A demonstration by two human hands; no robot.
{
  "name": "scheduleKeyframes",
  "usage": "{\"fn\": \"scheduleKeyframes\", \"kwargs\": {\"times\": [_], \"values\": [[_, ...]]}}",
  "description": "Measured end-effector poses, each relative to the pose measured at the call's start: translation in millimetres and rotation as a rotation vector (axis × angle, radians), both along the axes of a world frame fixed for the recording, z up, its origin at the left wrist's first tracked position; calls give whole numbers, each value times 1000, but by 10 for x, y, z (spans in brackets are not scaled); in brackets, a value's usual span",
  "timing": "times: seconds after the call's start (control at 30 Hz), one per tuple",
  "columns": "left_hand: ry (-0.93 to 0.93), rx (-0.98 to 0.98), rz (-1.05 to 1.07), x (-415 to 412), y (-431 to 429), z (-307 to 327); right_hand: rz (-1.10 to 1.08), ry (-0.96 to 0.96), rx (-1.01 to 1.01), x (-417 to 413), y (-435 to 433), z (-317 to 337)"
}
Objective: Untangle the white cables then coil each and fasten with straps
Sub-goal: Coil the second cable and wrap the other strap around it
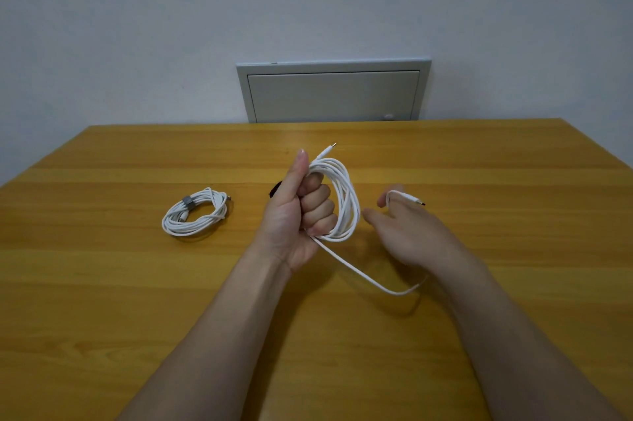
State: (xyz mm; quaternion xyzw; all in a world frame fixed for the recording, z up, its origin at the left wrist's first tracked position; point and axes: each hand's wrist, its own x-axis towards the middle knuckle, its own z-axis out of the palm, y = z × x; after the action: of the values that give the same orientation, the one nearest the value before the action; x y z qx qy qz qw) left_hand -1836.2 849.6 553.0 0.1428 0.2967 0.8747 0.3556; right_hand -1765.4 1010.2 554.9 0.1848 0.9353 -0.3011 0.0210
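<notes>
left hand (301,211) fist grips coil (346,201) | right hand (407,232) holds cable end (411,198)

Head camera looks forward-down, close over table (137,283).

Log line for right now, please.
step: coiling second cable | left hand: grips it | right hand: carries tail end, grip blurred | other cable: coiled, strapped

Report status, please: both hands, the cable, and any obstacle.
Hands: left hand grips half-wound cable coil; loose tail over right hand, grip blurred. At left, strapped coil lies apart. Nothing blocks.
</notes>
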Motion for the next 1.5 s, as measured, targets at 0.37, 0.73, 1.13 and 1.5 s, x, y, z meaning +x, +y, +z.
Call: {"fn": "scheduleKeyframes", "kwargs": {"times": [0.37,0.73,1.13,1.5], "values": [[119,-108,-65,161,83,97,106,-155,531,18,-227,32],[288,-382,11,232,103,140,117,-128,428,27,-169,48],[258,-342,51,163,38,120,136,12,206,4,-82,-7],[163,-318,198,39,74,-1,372,370,-167,-44,-45,-106]]}}
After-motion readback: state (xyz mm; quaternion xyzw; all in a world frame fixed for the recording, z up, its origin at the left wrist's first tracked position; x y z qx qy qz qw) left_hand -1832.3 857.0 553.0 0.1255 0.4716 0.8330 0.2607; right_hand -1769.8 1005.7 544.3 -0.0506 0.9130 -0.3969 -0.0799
